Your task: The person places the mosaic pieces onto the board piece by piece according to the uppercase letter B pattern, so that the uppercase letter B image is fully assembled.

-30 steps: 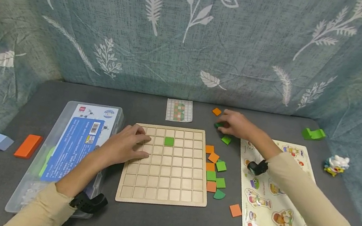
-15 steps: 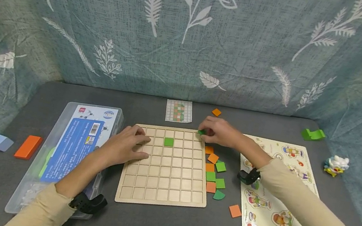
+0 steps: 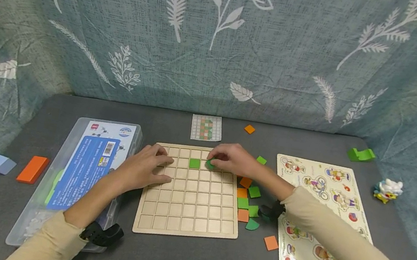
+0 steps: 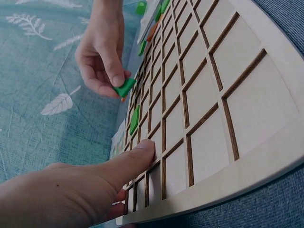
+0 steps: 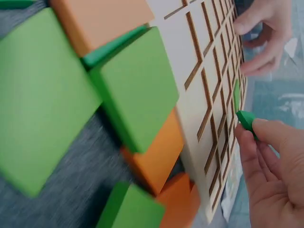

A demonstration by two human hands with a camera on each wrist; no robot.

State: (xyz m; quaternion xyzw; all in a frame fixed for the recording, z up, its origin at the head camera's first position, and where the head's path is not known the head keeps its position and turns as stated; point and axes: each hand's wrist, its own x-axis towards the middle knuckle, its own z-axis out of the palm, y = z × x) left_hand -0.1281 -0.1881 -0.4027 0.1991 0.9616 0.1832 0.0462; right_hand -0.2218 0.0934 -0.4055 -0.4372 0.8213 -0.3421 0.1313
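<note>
Green tile held over the grid, right beside the one already seated

My right hand [image 3: 230, 157] pinches a small green tile [image 3: 209, 164] between thumb and fingertip, tilted just above the wooden grid board [image 3: 187, 218], next to the green tile already placed [image 3: 194, 163]. My left hand [image 3: 144, 167] lies flat with straight fingers on the board's left side, one fingertip [image 4: 145, 149] pressing on the grid. I judge the risk to be a crooked drop: if the tilted tile lands on a rib between cells, it may perch or skip into the wrong square. My right sleeve passes close over the loose orange and green tiles [image 3: 249, 191] on the desk [image 3: 153, 259] and could scatter them.
</note>
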